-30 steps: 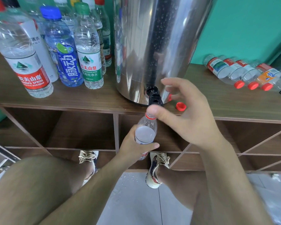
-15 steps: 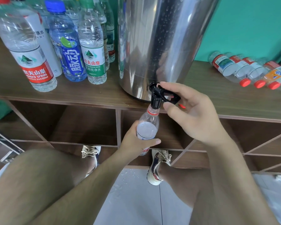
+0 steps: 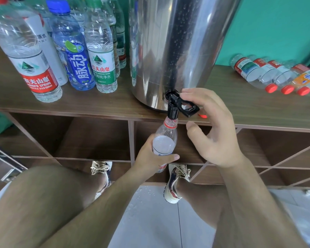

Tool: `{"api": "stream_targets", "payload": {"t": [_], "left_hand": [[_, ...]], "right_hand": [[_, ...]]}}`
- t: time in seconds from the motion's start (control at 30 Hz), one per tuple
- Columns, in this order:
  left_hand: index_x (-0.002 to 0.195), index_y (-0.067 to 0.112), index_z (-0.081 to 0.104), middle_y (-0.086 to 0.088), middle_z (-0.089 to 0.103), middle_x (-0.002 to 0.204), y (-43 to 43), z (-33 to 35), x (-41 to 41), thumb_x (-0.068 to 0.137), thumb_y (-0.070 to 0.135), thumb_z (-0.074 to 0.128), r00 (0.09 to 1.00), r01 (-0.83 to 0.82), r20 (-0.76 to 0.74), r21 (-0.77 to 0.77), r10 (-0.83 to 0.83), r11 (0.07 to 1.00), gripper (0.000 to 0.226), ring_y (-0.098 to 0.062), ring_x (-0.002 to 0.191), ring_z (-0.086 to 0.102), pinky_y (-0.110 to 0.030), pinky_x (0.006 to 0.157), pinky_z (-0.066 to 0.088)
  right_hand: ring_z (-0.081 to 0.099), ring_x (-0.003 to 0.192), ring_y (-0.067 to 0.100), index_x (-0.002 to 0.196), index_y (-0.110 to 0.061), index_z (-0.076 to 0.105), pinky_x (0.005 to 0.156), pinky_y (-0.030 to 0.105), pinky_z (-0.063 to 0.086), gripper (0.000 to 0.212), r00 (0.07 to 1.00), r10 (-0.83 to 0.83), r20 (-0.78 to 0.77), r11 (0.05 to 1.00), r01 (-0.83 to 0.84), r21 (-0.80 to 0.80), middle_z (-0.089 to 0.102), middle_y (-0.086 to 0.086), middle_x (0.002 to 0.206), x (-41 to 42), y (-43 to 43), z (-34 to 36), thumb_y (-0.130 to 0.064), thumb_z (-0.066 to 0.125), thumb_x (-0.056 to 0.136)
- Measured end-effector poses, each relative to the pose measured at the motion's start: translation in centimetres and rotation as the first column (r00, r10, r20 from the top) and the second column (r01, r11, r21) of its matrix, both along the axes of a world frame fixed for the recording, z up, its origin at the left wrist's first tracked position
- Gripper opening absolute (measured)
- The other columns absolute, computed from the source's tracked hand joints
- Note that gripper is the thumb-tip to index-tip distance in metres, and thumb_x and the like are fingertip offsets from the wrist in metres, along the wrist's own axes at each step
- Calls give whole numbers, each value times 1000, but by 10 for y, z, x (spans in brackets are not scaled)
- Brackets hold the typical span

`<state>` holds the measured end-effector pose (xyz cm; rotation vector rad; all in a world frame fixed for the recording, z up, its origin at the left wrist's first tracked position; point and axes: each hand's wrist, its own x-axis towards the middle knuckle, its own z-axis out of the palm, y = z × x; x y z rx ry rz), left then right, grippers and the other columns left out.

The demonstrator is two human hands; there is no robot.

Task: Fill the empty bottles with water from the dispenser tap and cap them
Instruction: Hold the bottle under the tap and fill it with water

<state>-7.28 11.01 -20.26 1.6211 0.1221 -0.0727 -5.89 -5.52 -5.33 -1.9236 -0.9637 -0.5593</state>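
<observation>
Two grips — left fingers (image 3: 168, 157) wrap the bottle (image 3: 164, 140), right fingers (image 3: 203, 97) curl over the tap lever (image 3: 177, 101).

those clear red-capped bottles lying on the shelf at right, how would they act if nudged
Probably light: the clear red-capped plastic bottles look empty. Round and lying on their sides on the brown wooden shelf, they'd likely roll easily.

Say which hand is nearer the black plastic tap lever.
Right. The right hand holds the black plastic tap lever; the left hand is below it, gripping the clear plastic bottle.
</observation>
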Motion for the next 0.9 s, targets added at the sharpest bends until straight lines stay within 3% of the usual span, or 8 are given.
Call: {"api": "stream_targets", "payload": {"t": [0.27,0.37,0.53,0.7,0.9], "left_hand": [[112,46,50,17,62,114,-1,5,-3,65,27,98,999,-2,-34,4,2,1000,70,-5,108,62,-12,71,51],[115,45,52,15,64,115,-1,6,-4,64,27,98,999,-4,-46,-8,4,1000,71,-6,110,63,-16,78,52],[111,44,52,17,64,111,-1,9,-5,66,20,97,998,-19,-68,-41,16,999,68,0,102,63,-11,71,50],[111,44,52,17,64,111,0,13,-5,65,18,97,996,-29,-88,-60,24,998,69,-2,104,62,-13,73,48],[107,44,49,19,60,111,0,13,-3,69,14,95,995,-2,-98,-50,-3,999,67,-2,102,59,-8,66,44]], "right_hand": [[59,125,27,121,3,68,98,25,47,47,999,-43,25,999,42,6,62,19,130,0,3,-4,10,58,76],[59,124,25,120,3,69,98,23,47,42,998,-51,33,999,52,-4,63,19,129,0,3,-3,5,58,80],[61,122,24,118,2,70,95,24,48,33,998,-50,38,999,50,11,64,19,127,-1,3,-4,-10,60,90],[62,120,23,117,3,71,88,24,49,29,997,-64,32,998,63,16,65,18,127,0,2,-5,-1,64,89],[62,120,17,117,3,71,85,17,49,27,998,-57,0,997,57,42,64,19,127,-3,4,-6,2,60,92]]}}
